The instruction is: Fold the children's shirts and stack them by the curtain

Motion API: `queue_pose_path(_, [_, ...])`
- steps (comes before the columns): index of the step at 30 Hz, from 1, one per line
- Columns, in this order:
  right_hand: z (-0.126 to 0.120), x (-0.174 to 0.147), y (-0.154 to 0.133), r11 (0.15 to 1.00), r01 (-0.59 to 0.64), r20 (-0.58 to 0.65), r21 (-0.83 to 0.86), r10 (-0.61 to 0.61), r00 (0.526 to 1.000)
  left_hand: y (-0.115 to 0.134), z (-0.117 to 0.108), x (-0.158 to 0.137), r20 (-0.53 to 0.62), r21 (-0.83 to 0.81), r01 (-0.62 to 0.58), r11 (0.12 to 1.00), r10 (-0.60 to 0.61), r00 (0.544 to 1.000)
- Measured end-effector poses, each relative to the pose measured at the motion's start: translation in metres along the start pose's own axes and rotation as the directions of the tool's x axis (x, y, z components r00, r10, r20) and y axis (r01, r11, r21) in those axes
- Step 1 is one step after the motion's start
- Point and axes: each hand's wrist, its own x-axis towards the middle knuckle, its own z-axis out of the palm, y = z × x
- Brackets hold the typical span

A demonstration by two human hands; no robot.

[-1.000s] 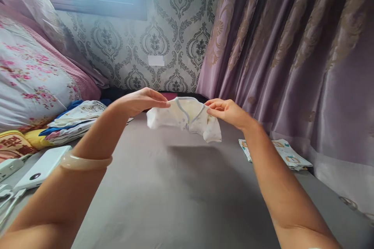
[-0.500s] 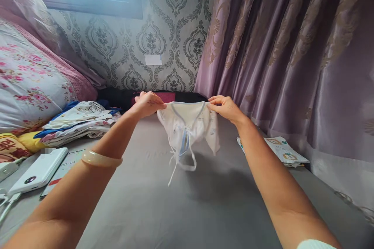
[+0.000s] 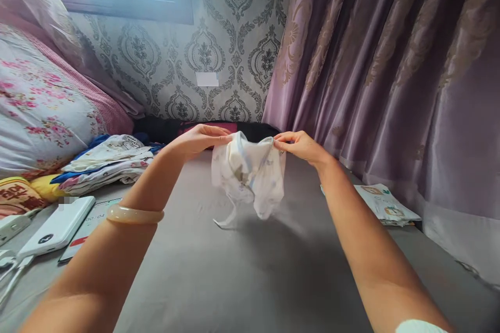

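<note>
A small white baby shirt (image 3: 250, 171) with pale blue trim and tie strings hangs in the air above the grey bed sheet (image 3: 219, 281). My left hand (image 3: 201, 140) pinches it at the left shoulder, and my right hand (image 3: 299, 145) pinches the opposite shoulder. The neckline sags between the two hands. Its lower part is blurred by motion, and one string trails down to the left.
At left lie a stack of folded clothes (image 3: 113, 158), a white power bank (image 3: 58, 226) with a cable and a phone (image 3: 91, 218). Folded printed cloth (image 3: 386, 205) lies at right by the purple curtain (image 3: 371, 62). A floral pillow (image 3: 42, 109) leans at far left.
The neckline has gone from stretched straight to slack as my hands came slightly closer together. The shirt's body and strings have swung and bunched.
</note>
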Motion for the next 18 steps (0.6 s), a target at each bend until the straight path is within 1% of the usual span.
queue_pose_path(1, [0.001, 0.001, 0.001, 1.000, 0.009, -0.056, -0.025, -0.010, 0.998, 0.000, 0.000, 0.001, -0.039, 0.029, 0.019, 0.999, -0.018, 0.999])
queue_pose_path(2, [0.001, 0.002, 0.001, 0.999, 0.019, -0.071, -0.028, -0.020, 0.997, -0.001, 0.001, 0.001, -0.064, 0.046, 0.032, 0.998, -0.029, 0.998])
queue_pose_path(3, [0.001, 0.003, 0.001, 1.000, 0.027, -0.045, -0.005, -0.027, 0.999, -0.001, 0.001, 0.002, -0.067, 0.041, 0.028, 0.999, -0.025, 0.997])
queue_pose_path(5, [0.001, 0.004, 0.000, 0.998, 0.031, 0.042, 0.058, -0.034, 0.999, -0.001, 0.003, 0.002, -0.030, -0.005, -0.001, 1.000, 0.001, 1.000])
queue_pose_path(6, [0.001, 0.005, 0.000, 0.997, 0.035, 0.039, 0.062, -0.037, 0.999, -0.001, 0.003, 0.003, -0.035, -0.010, -0.011, 1.000, 0.010, 0.999])
queue_pose_path(8, [0.000, 0.006, -0.002, 0.998, 0.050, -0.060, 0.025, -0.048, 0.997, -0.001, 0.003, 0.003, -0.114, 0.033, -0.013, 0.999, 0.017, 0.993])
queue_pose_path(9, [0.000, 0.006, -0.002, 0.998, 0.054, -0.089, 0.010, -0.053, 0.995, -0.002, 0.003, 0.002, -0.143, 0.053, -0.011, 0.999, 0.018, 0.990])
queue_pose_path(10, [0.000, 0.006, -0.001, 0.998, 0.058, -0.087, 0.011, -0.057, 0.995, -0.003, 0.003, 0.002, -0.155, 0.055, -0.018, 0.998, 0.026, 0.987])
queue_pose_path(12, [0.000, 0.006, 0.001, 0.998, 0.058, -0.036, 0.037, -0.057, 0.998, -0.005, 0.002, 0.002, -0.149, 0.024, -0.042, 0.999, 0.045, 0.988])
queue_pose_path(13, [0.000, 0.007, 0.003, 0.998, 0.058, -0.037, 0.032, -0.057, 0.998, -0.007, 0.001, 0.002, -0.162, 0.017, -0.049, 0.999, 0.051, 0.985])
queue_pose_path(14, [0.000, 0.008, 0.005, 0.998, 0.066, -0.074, 0.005, -0.066, 0.995, -0.009, 0.000, 0.002, -0.199, 0.026, -0.053, 0.998, 0.058, 0.978])
queue_pose_path(15, [0.001, 0.009, 0.007, 0.996, 0.079, -0.138, -0.036, -0.083, 0.987, -0.011, -0.001, 0.002, -0.250, 0.050, -0.058, 0.997, 0.069, 0.966])
queue_pose_path(18, [0.001, 0.015, 0.011, 0.978, 0.143, -0.301, -0.150, -0.184, 0.936, -0.014, -0.003, 0.004, -0.365, 0.145, -0.113, 0.983, 0.159, 0.917])
